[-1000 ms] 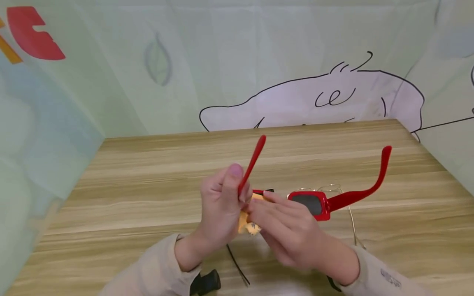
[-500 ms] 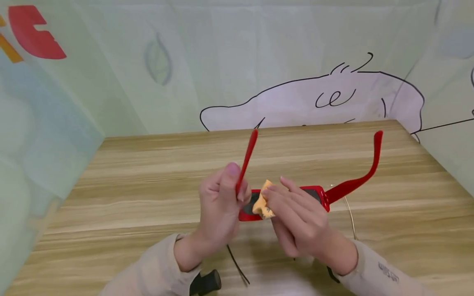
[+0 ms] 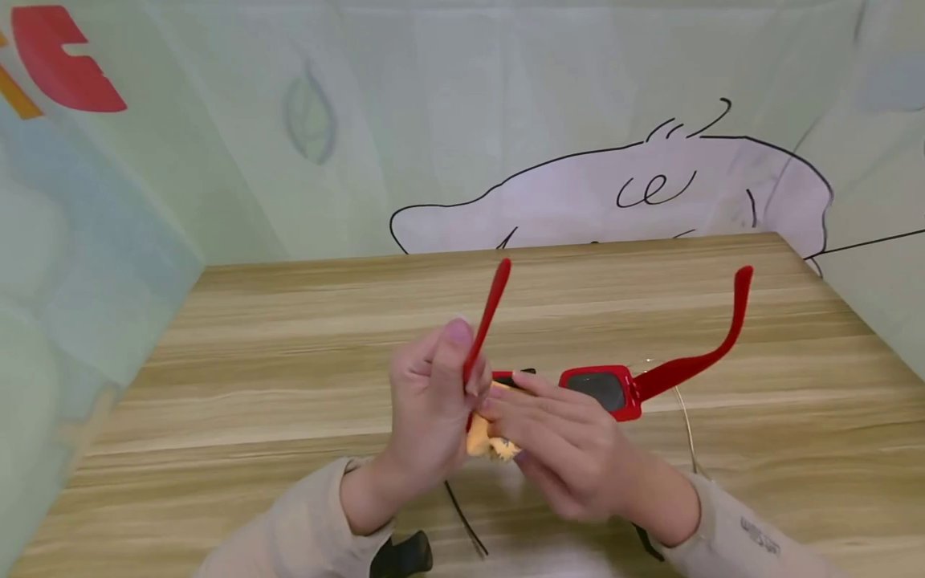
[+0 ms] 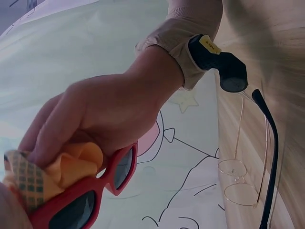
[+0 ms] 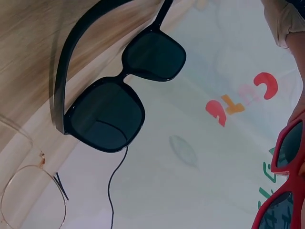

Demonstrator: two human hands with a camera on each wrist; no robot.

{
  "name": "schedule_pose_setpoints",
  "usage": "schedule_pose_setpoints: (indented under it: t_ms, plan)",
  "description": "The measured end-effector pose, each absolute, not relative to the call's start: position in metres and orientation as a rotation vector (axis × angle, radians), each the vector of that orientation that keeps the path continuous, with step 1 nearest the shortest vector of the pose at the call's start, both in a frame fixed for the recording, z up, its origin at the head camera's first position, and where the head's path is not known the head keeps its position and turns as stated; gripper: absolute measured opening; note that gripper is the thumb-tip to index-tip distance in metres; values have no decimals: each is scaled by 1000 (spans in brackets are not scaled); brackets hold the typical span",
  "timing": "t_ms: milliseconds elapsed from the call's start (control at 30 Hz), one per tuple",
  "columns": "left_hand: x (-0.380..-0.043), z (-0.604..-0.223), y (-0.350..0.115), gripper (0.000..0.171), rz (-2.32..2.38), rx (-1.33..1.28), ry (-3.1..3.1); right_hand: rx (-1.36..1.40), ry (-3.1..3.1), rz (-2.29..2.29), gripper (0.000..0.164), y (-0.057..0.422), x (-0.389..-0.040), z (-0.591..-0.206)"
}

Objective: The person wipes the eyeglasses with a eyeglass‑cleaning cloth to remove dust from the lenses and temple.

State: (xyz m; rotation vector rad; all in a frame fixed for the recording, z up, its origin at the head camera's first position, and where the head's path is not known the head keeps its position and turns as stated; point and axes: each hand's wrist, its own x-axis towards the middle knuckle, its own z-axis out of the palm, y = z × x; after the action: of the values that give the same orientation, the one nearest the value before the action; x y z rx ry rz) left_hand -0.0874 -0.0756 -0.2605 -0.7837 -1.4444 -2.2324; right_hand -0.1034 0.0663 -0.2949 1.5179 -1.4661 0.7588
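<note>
Red sunglasses (image 3: 596,390) with dark lenses are held up in front of me, both temples pointing away. My left hand (image 3: 429,401) grips them at the left temple, thumb on top. An orange cloth (image 3: 480,438) with a printed patch lies bunched under the fingers of my right hand (image 3: 578,445), which pinches it over the left lens. From the left wrist, the right hand (image 4: 107,105) shows with the folded cloth (image 4: 78,164) against the red frame (image 4: 98,185). In the right wrist view, the red sunglasses (image 5: 293,177) show at the right edge. Most of the left lens is hidden.
Black sunglasses (image 5: 125,76) rest on the wooden table (image 3: 289,337) below my hands. Thin gold-rimmed glasses (image 4: 235,179) lie near them. A thin black strand (image 3: 466,520) shows between my forearms. A printed cloth backdrop (image 3: 462,120) borders the table.
My right hand slid right with the cloth half a second ago, toward the bridge, and is back left now. The red sunglasses shifted and tilted slightly; my left hand kept its grip.
</note>
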Motion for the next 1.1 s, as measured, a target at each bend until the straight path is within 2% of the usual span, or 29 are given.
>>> schedule_pose_setpoints:
  t_ms: [267, 533, 667, 900, 1100]
  plan:
    - [-86, -260, -75, 48, -2258, -704, -1437, 1260, -1496, 601, 20, 61, -104, -297]
    - [-88, -259, -80, 49, -2130, -687, -1467, 1487, -1381, 1039, 27, 72, -107, -292]
    - [-92, -257, -84, 50, -2039, -671, -1507, 1404, -1393, 1140, 28, 78, -105, -289]
    - [-98, -259, -90, 49, -2005, -608, -1553, 998, -1435, 877, 16, 87, -103, -286]
    - [-95, -258, -90, 44, -2084, -597, -1490, 1067, -1785, 697, 23, 92, -103, -292]
